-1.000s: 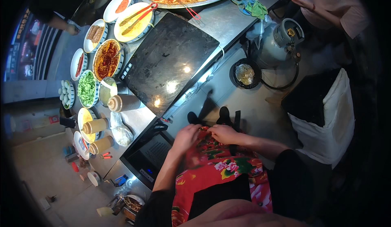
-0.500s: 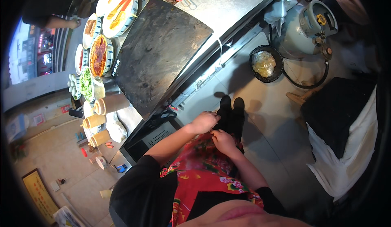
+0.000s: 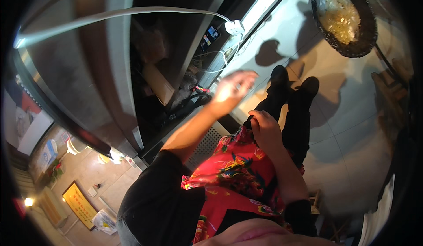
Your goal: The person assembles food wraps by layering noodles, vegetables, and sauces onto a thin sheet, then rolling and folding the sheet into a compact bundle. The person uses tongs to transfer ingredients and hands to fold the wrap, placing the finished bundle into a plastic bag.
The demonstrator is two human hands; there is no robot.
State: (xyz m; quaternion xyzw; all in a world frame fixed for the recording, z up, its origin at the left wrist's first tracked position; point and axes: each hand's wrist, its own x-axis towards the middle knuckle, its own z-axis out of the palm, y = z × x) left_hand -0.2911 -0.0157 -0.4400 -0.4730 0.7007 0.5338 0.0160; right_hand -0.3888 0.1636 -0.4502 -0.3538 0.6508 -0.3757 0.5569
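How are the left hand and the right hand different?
The left hand looks blurry, but the right hand looks sharper.
The left hand is out in the air, away from the red flowery apron; the right hand is at the apron's far edge.
The left hand's fingers are apart from its thumb; whether the right hand pinches any cloth, I can't tell.
Both hands are bare.

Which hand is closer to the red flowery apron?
Right. The right hand is at the far edge of the red flowery apron; the left hand is out beyond it, apart from it.
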